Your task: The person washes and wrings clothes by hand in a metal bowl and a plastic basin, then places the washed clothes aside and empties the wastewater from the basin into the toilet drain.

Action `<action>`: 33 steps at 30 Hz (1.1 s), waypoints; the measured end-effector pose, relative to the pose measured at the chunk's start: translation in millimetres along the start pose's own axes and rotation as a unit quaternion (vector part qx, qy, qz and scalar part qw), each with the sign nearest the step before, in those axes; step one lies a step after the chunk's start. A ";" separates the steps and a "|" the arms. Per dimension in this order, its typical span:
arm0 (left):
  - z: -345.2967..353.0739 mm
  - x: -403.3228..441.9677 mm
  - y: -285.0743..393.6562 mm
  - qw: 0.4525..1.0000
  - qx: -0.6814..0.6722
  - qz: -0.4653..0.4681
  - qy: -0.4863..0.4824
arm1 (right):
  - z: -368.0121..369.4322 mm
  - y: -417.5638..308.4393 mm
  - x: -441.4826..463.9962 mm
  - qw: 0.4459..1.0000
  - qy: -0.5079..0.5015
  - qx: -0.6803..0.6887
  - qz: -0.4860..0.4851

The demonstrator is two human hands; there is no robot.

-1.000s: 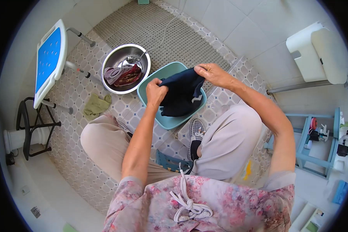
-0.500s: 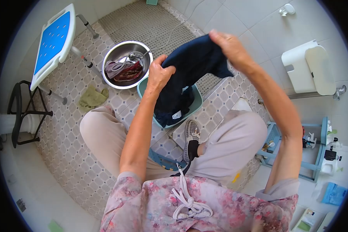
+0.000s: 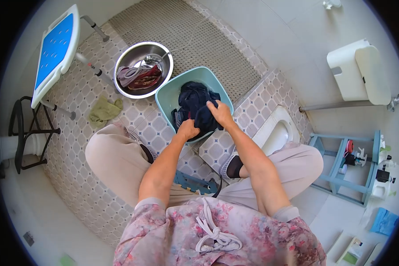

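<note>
A dark navy garment (image 3: 194, 98) lies bunched in a light teal basin (image 3: 167, 91) on the tiled floor. At the basin's near side my left hand (image 3: 188, 129) is closed on the cloth. My right hand (image 3: 221, 113) grips the same garment at the basin's right side, thumb and fingers pressed into the folds. How many pieces of dark cloth are in the basin I cannot tell. Beside it on the left stands a steel bowl (image 3: 122, 71) holding dark red and mauve cloth (image 3: 146, 80) and a shower head with its hose (image 3: 150, 59).
A green cloth (image 3: 104, 111) lies on the floor at the left. Further left are a blue-seated shower chair (image 3: 55, 51) and a black folding frame (image 3: 20, 133). A squat toilet (image 3: 279, 133) lies to the right, with a blue-grey shelf rack (image 3: 341, 184) beyond it. A perforated mat (image 3: 181, 33) covers the floor behind.
Both hands have come down from above the basin, lowering the navy garment from where it hung stretched between them into the basin. My right foot has shifted.
</note>
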State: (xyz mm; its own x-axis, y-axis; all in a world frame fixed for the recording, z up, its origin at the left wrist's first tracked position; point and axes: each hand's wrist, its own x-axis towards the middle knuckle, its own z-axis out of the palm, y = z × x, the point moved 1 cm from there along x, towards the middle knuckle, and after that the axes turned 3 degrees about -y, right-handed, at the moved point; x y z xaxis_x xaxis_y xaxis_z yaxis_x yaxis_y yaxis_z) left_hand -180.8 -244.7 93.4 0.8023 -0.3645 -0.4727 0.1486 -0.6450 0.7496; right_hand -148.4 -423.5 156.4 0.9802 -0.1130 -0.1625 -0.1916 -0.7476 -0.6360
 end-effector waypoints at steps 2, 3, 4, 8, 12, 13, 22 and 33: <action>5.0 -6.2 -1.2 1.000 0.001 -0.014 -0.003 | 5.3 16.9 -12.7 0.999 -0.006 -0.015 0.031; 3.1 -6.5 -0.3 1.000 0.016 -0.009 0.001 | 8.4 25.5 -18.1 0.999 -0.010 -0.023 0.045; 1.2 -6.4 -0.1 1.000 -0.001 0.012 0.021 | 9.5 33.5 -20.0 0.998 0.026 -0.005 0.063; 0.1 -9.7 7.9 0.992 -0.060 0.003 0.114 | 10.8 54.9 -33.5 0.978 0.165 0.029 0.127; 3.0 -30.5 29.6 0.944 -0.092 -0.176 0.262 | 23.2 69.8 -44.8 0.923 0.247 0.183 0.230; 11.1 -24.6 19.3 0.923 -0.145 -0.220 0.279 | 29.2 72.2 -46.2 0.899 0.256 0.287 0.210; 35.2 5.2 -41.5 0.702 -0.712 0.009 -0.024 | 5.8 -128.7 -104.8 0.955 0.086 0.239 -0.153; 8.6 16.6 25.9 0.675 -0.719 -0.163 0.025 | 16.6 -60.4 17.6 0.982 0.145 -0.073 -0.101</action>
State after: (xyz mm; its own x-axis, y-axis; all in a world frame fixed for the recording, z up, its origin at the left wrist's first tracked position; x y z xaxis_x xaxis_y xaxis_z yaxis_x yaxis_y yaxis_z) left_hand -168.6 -273.2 101.0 0.6041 -0.3140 -0.7325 0.7012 0.6462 0.3012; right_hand -120.4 -369.4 179.4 0.9744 -0.1181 0.1911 -0.0029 -0.8572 -0.5149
